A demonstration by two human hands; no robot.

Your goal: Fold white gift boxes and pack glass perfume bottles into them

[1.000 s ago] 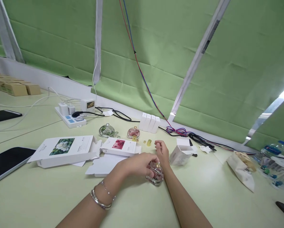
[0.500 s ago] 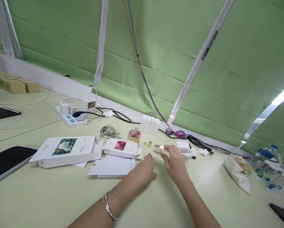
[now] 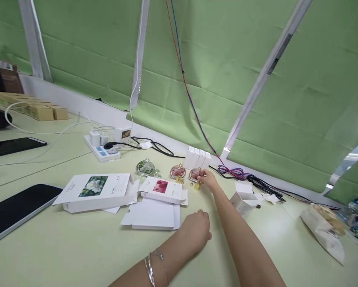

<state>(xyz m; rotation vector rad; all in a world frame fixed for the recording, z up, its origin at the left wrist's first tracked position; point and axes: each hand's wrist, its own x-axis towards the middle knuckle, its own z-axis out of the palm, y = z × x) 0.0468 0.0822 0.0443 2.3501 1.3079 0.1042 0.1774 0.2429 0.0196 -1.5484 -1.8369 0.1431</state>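
Note:
My right hand reaches to the back of the table, its fingers closed at the right edge of a round glass bottle with reddish contents. Just below that bottle is a small yellow cap. A similar reddish round bottle stands to its left with a yellow piece in front. Further left is a round bottle with green contents. Nearer to me, my left hand rests low over the table with its fingers curled in; whatever they hold, if anything, is hidden.
White flower-print cartons lie left of my hands. An opened small white box stands to the right. Slim white boxes, a power strip and coiled cables line the wall. A dark phone lies at left.
My right hand has moved away from me, and the glass piece it carried now stands as a reddish bottle beside the other one. My left hand has drawn back toward me. The view shifted left.

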